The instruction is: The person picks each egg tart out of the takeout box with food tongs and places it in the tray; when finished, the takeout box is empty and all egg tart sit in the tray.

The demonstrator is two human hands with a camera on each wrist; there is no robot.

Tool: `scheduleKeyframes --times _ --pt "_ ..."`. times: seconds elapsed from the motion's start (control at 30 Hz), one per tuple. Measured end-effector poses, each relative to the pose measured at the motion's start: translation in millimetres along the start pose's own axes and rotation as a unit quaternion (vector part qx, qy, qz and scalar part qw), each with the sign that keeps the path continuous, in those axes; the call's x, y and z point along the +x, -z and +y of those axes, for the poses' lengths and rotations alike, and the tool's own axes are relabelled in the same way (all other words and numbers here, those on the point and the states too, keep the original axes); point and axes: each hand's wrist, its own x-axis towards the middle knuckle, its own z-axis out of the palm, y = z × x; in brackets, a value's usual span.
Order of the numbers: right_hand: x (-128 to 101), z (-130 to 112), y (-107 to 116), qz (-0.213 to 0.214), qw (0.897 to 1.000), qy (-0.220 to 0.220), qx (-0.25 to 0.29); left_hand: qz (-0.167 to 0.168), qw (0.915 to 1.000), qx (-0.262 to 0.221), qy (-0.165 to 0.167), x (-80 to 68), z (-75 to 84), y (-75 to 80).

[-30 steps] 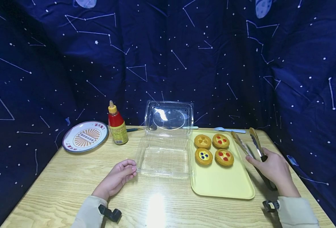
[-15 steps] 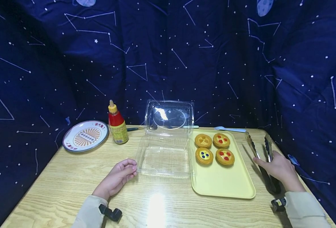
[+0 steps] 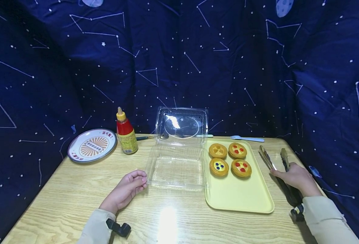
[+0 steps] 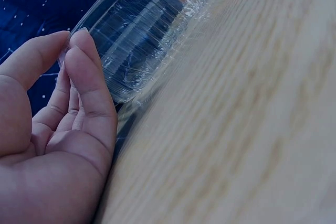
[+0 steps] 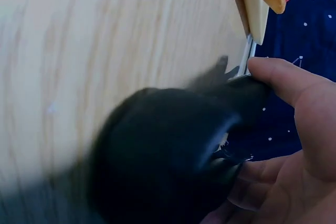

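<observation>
My left hand (image 3: 126, 189) pinches the front left corner of a clear plastic clamshell container (image 3: 174, 185), whose lid stands up at the back. In the left wrist view, thumb and fingertips meet at the container's rim. My right hand (image 3: 299, 178) grips tongs (image 3: 284, 191) with black handles and metallic tips, spread apart low over the table right of the tray. The black handle end fills much of the right wrist view. On the yellow tray (image 3: 240, 200) sit several egg tarts: one with blue dots (image 3: 219, 167), two with red pieces (image 3: 241, 167), one with orange wedges (image 3: 217, 150).
A patterned plate (image 3: 92, 145) and a red sauce bottle (image 3: 126, 134) with a yellow cap stand at the left. Along the back edge lie a blue fork (image 3: 247, 139), a pale handle (image 3: 205, 136) and a dark-handled utensil (image 3: 144, 138). A starry curtain (image 3: 179, 61) hangs behind.
My right hand has moved the tongs rightward, away from the tray's edge, then down toward the table. The left hand stays at the container's corner.
</observation>
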Motion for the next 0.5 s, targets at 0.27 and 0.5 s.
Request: scheduleKeyframes --times 0.27,0.5 --pt "8.1 7.8 -9.6 -0.015 1.0 0.006 0.014 -0.001 1.0 -0.002 -0.001 0.8 -1.0 0.1" --pt "9.8 7.6 -11.6 -0.031 0.999 0.025 0.021 0.0 1.0 0.004 0.001 0.4 -0.5 0.8"
